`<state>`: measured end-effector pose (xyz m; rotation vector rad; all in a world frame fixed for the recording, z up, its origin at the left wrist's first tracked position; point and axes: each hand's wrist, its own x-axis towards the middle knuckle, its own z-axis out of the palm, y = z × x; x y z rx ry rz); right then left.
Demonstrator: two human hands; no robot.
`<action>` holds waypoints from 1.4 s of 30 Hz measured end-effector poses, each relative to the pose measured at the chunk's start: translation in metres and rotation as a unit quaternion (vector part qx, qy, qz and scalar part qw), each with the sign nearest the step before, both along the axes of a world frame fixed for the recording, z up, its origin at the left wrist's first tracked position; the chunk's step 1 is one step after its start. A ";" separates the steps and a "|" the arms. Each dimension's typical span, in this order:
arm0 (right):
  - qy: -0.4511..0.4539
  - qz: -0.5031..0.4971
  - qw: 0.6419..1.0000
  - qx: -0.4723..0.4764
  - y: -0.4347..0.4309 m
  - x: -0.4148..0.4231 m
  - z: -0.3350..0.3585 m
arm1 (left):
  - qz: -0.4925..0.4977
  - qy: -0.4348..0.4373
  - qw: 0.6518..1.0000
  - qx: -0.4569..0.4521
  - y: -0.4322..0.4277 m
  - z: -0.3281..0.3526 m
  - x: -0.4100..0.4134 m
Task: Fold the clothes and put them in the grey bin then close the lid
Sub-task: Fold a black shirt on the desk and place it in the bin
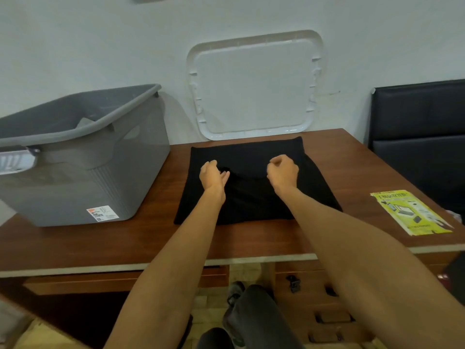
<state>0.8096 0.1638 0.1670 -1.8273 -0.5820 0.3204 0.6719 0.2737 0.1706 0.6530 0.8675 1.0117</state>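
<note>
Bin [83, 157] stands open at left. Left hand [214, 173] and right hand [283, 172], fingers curled, pinch a fold of the black garment [251, 197] on the table [151, 238]; the lid [254, 86] leans against the wall behind. Folding looks partway done; binning and closing remain.

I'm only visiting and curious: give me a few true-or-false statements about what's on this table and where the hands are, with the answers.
1. The lid is on the bin. False: it leans upright behind the table, and the bin is open.
2. The left hand and right hand are both at the black cloth. True.
3. The bin stands to the right of the cloth. False: it stands to its left.
4. A yellow leaflet lies on the table's right side. True.
5. The cloth is inside the bin. False: it lies on the table.
</note>
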 end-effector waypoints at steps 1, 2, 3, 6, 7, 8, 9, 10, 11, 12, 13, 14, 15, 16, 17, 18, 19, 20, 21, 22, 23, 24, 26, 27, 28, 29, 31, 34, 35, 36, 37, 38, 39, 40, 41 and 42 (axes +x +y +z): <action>-0.089 0.038 0.995 -0.034 -0.001 0.000 -0.004 | -0.002 0.006 1.000 0.001 0.001 -0.003 0.000; -0.169 0.084 0.980 -0.070 -0.001 0.000 -0.009 | -0.002 0.010 1.000 0.002 0.002 -0.004 0.001; -0.234 0.131 0.957 -0.109 -0.001 0.000 -0.015 | -0.001 0.018 1.000 0.004 0.002 -0.005 0.003; -0.321 0.229 0.876 -0.279 0.006 -0.001 -0.036 | 0.009 0.043 0.999 0.027 0.005 -0.008 0.008; -0.332 0.237 0.854 -0.324 0.008 -0.002 -0.042 | 0.014 0.047 0.998 0.026 0.007 -0.008 0.008; -0.341 0.236 0.841 -0.348 0.008 -0.002 -0.046 | 0.015 0.039 0.999 0.016 0.009 -0.009 0.007; -0.349 0.233 0.834 -0.357 0.009 -0.002 -0.049 | 0.017 0.022 1.000 -0.004 0.010 -0.010 0.005; -0.354 0.233 0.831 -0.360 0.009 -0.002 -0.050 | 0.024 0.006 0.999 -0.025 0.013 -0.011 0.002; -0.357 0.235 0.829 -0.360 0.009 -0.003 -0.049 | 0.032 -0.001 0.999 -0.041 0.016 -0.013 -0.001; -0.359 0.237 0.827 -0.362 0.009 -0.002 -0.049 | 0.041 0.008 0.998 -0.050 0.019 -0.015 -0.004; -0.360 0.239 0.824 -0.365 0.009 -0.002 -0.049 | 0.048 0.029 0.997 -0.051 0.023 -0.016 -0.006; -0.361 0.240 0.823 -0.368 0.009 -0.002 -0.049 | 0.046 0.054 0.996 -0.048 0.026 -0.017 -0.008; -0.361 0.239 0.822 -0.371 0.009 -0.001 -0.049 | 0.034 0.090 0.994 -0.044 0.028 -0.017 -0.009; -0.361 0.238 0.821 -0.372 0.009 -0.002 -0.050 | 0.018 0.128 0.991 -0.031 0.029 -0.014 -0.010; -0.362 0.236 0.821 -0.373 0.009 -0.002 -0.050 | 0.006 0.171 0.985 -0.015 0.029 -0.008 -0.011; -0.362 0.236 0.821 -0.372 0.009 -0.001 -0.049 | -0.004 0.212 0.977 0.003 0.031 -0.004 -0.012; -0.360 0.237 0.823 -0.369 0.009 -0.001 -0.048 | -0.017 0.249 0.968 0.018 0.031 0.001 -0.014; -0.356 0.238 0.827 -0.364 0.009 0.000 -0.047 | -0.029 0.288 0.957 0.040 0.032 0.005 -0.017; -0.350 0.240 0.832 -0.356 0.009 0.000 -0.046 | -0.035 0.337 0.938 0.073 0.032 0.007 -0.021; -0.345 0.239 0.839 -0.346 0.008 0.000 -0.045 | -0.037 0.401 0.908 0.113 0.033 0.008 -0.026; -0.345 0.231 0.846 -0.334 0.006 0.000 -0.044 | -0.038 0.466 0.870 0.157 0.033 0.008 -0.031; -0.352 0.214 0.852 -0.322 0.004 0.000 -0.042 | -0.041 0.522 0.829 0.197 0.034 0.007 -0.038; -0.378 0.151 0.862 -0.301 -0.004 -0.003 -0.038 | -0.064 0.600 0.760 0.242 0.031 0.006 -0.050; -0.385 0.119 0.864 -0.301 -0.008 -0.004 -0.035 | -0.077 0.634 0.727 0.252 0.029 0.006 -0.055; -0.386 0.094 0.863 -0.311 -0.013 -0.006 -0.033 | -0.086 0.663 0.699 0.255 0.028 0.005 -0.060; -0.377 0.076 0.862 -0.331 -0.018 -0.008 -0.030 | -0.095 0.687 0.675 0.250 0.026 0.005 -0.064; -0.330 0.053 0.859 -0.387 -0.029 -0.010 -0.023 | -0.126 0.718 0.645 0.228 0.018 0.003 -0.073; -0.241 0.020 0.855 -0.459 -0.046 -0.013 -0.016 | -0.187 0.737 0.622 0.188 0.010 -0.002 -0.086; -0.212 0.005 0.853 -0.477 -0.051 -0.014 -0.015 | -0.201 0.741 0.613 0.184 0.009 -0.003 -0.090; -0.185 -0.015 0.850 -0.492 -0.057 -0.014 -0.013 | -0.205 0.745 0.607 0.185 0.008 -0.004 -0.093; -0.161 -0.038 0.849 -0.502 -0.062 -0.014 -0.011 | -0.200 0.748 0.605 0.188 0.006 -0.005 -0.096; -0.144 -0.059 0.847 -0.508 -0.068 -0.015 -0.010 | -0.193 0.747 0.606 0.193 0.003 -0.005 -0.099; -0.136 -0.072 0.844 -0.513 -0.073 -0.015 -0.009 | -0.191 0.741 0.613 0.197 0.000 -0.003 -0.102; -0.134 -0.080 0.842 -0.517 -0.078 -0.015 -0.009 | -0.193 0.728 0.627 0.199 -0.003 -0.001 -0.106; -0.135 -0.085 0.838 -0.522 -0.083 -0.015 -0.008 | -0.200 0.712 0.644 0.197 -0.006 0.002 -0.109; -0.139 -0.092 0.835 -0.525 -0.088 -0.016 -0.007 | -0.206 0.700 0.657 0.192 -0.010 0.004 -0.113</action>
